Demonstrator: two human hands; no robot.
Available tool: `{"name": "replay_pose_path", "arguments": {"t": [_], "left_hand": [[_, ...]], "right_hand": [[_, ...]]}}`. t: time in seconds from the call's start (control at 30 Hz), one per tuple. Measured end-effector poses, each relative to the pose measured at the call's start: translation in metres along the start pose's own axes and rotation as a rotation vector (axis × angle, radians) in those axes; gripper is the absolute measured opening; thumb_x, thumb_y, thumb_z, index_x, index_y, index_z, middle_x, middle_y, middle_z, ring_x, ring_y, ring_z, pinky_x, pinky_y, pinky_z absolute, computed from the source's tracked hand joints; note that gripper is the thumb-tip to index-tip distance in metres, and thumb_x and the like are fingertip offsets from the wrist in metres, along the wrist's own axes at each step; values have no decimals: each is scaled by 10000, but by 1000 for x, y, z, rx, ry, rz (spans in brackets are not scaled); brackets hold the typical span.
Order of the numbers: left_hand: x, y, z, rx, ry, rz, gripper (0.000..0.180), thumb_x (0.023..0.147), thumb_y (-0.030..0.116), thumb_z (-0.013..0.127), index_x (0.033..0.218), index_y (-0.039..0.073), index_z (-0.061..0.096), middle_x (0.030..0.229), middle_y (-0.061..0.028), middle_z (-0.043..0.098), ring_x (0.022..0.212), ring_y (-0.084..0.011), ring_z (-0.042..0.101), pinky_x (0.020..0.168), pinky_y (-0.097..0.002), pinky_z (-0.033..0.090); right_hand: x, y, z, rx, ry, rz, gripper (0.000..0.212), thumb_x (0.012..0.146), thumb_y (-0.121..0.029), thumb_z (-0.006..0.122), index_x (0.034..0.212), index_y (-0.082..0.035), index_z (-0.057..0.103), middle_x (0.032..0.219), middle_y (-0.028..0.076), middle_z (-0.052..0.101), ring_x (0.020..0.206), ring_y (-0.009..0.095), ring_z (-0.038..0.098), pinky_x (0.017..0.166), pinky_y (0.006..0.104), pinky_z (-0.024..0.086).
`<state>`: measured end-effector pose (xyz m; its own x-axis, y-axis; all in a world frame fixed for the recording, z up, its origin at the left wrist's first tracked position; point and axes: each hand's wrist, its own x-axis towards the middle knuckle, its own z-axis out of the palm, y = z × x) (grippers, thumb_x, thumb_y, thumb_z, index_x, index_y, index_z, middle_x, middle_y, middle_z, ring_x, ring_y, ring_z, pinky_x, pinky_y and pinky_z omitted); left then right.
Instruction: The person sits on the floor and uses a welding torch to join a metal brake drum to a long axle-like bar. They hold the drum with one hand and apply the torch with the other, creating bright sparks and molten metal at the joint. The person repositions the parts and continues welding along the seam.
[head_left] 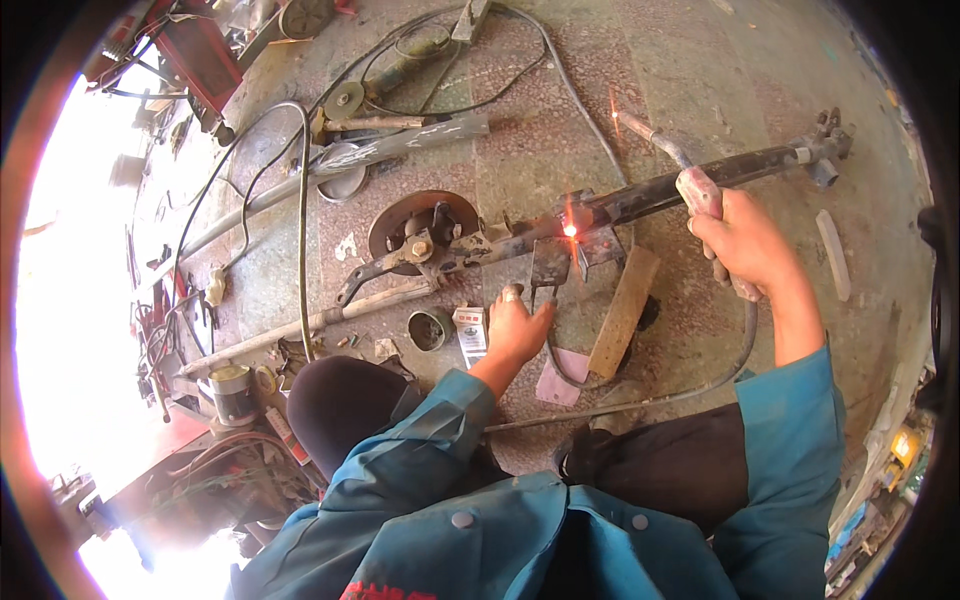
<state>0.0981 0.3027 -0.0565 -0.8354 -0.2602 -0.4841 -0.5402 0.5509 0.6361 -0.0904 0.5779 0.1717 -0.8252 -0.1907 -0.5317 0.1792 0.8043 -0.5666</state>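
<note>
My right hand (745,240) is closed around the reddish handle of a welding torch (699,190). The torch's bent neck points up and left, and its tip glows orange, apart from the metal. Below and left of the tip, a bright hot spot (571,228) glows on a long dark metal axle beam (680,192), where a bracket (551,262) joins it. My left hand (515,335) is just below the bracket, thumb and forefinger apart around its lower prongs. Whether they touch the prongs I cannot tell. A round rusty hub disc (385,222) sits at the beam's left end.
An angle grinder (390,78) and looping cables lie at the far side. A grey pipe (400,143) crosses the left floor. Near my left hand are a small cup (430,329) and a white packet (470,330). A wooden strip (624,312) lies between my hands.
</note>
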Motion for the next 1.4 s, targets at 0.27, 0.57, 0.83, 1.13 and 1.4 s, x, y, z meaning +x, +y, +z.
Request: {"name": "replay_pose_path", "arguments": {"t": [0.27, 0.57, 0.83, 1.13, 1.4], "left_hand": [[9, 4, 11, -128, -89, -50, 523, 963, 418, 738, 1204, -45, 714, 1203, -331, 737, 1178, -520, 677, 1045, -553, 531], [-24, -14, -14, 375, 76, 123, 647, 912, 357, 818, 1378, -52, 632, 1413, -318, 580, 1351, -493, 518, 1142, -562, 443], [43, 7, -112, 753, 283, 437, 1126, 836, 386, 876, 1674, -109, 308, 1739, -336, 287, 1639, -527, 236, 1368, -612, 159], [88, -18, -114, 937, 338, 562, 757, 1032, 225, 619, 1666, -66, 326, 1599, -347, 461, 1497, -515, 435, 1306, -670, 235], [97, 15, -135, 1039, 82, 361, 1258, 775, 237, 886, 1743, -63, 142, 1508, -281, 525, 1314, -408, 596, 1146, -463, 490]], "right_hand": [[-1, 8, -1, 25, -14, 27, 225, 999, -202, 631, 905, -6, 570, 730, 58, 601, 493, 169, 598, 450, 396, 479], [15, 5, 3, 12, -41, -26, 244, 980, -218, 630, 892, 1, 571, 716, 57, 611, 501, 175, 629, 463, 400, 487], [24, -4, 2, 25, -27, -38, 264, 983, -226, 631, 864, 4, 580, 688, 58, 616, 493, 175, 634, 463, 398, 497], [20, 3, 2, 15, 26, -49, 299, 966, -221, 626, 811, 34, 613, 661, 103, 654, 530, 246, 696, 514, 429, 543], [9, 14, -3, 47, 24, -20, 309, 961, -225, 625, 827, 53, 612, 645, 114, 637, 537, 235, 692, 546, 453, 539]]}}
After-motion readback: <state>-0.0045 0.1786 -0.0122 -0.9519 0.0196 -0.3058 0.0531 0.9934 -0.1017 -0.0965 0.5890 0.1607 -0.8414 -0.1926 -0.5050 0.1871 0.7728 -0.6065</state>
